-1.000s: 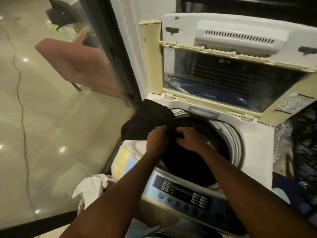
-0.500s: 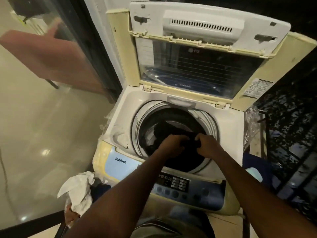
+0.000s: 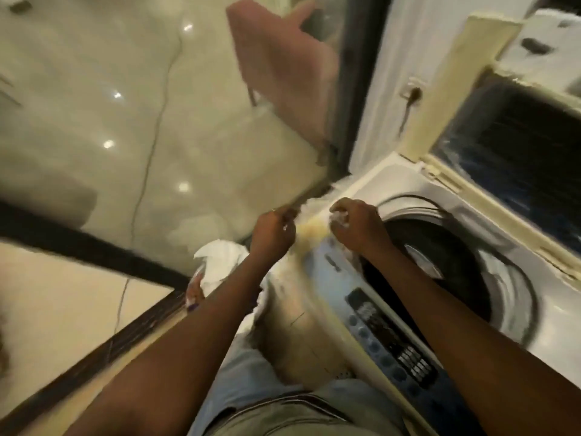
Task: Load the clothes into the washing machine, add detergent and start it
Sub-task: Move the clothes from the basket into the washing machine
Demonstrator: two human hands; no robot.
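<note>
Frame is heavily blurred and tilted, so I log only what reads. Both hands are up over the near-left corner of the washer [image 3: 559,338]. Left hand [image 3: 273,231] sits just off the corner, fingers clenched into a fist with a small glint at the knuckles; I cannot tell if it grips anything. Right hand [image 3: 358,229] is over the rim at the left edge of the drum [image 3: 440,272], fingers curled round a pale scrap [image 3: 340,218], crinkled and whitish; I cannot tell what the scrap is. The two hands are near each other but apart, with the yellowed corner showing between them.

Lid [image 3: 446,89] stands open at the back, its dark window facing me. The drum mouth is open and reads as plain dark; I cannot make out any clothes inside it. The one garment I can see is a white cloth [image 3: 220,262], bunched up outside the washer, low on its left side, just beyond my left forearm.

Panel [image 3: 386,338] runs along the front edge under my right forearm, blue with dark buttons. Left of the washer is a glass pane [image 3: 125,121] in a dark frame [image 3: 355,89], with a pink chair [image 3: 283,67] showing in it. Grey trousers [image 3: 283,413] fill the bottom edge.
</note>
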